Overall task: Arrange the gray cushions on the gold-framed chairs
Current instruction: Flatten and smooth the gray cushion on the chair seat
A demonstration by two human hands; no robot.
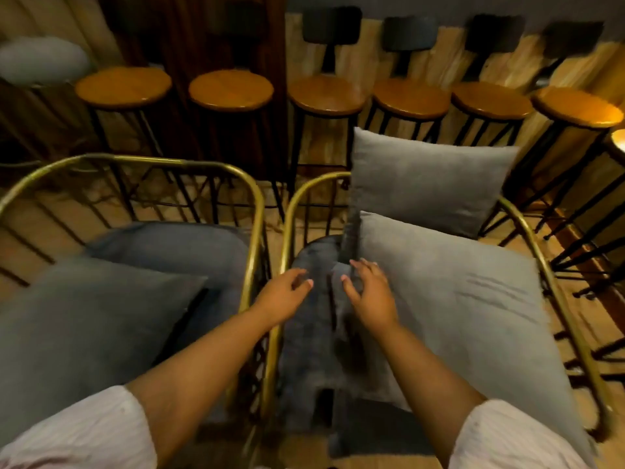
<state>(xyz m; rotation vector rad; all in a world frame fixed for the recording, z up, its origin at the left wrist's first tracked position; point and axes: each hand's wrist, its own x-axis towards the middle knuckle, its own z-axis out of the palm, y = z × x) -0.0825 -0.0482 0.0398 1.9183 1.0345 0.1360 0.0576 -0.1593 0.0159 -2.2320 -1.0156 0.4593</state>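
Two gold-framed chairs stand side by side: the left chair (142, 162) and the right chair (561, 299). The right chair holds a gray seat cushion (314, 333), a large gray cushion (473, 306) lying tilted on it, and a smaller gray cushion (429, 184) upright at the back. The left chair holds a bluish seat cushion (176, 248) and a dark gray cushion (84, 319) in front. My left hand (287, 292) hovers with fingers apart over the right chair's seat cushion. My right hand (368, 292) rests with spread fingers at the large cushion's left edge.
A row of wooden-topped bar stools (326, 94) with black legs lines the wall behind the chairs. Further stools (578, 106) crowd the right side. A gray cushion (40, 62) lies at the far left. A narrow gap separates the two chairs.
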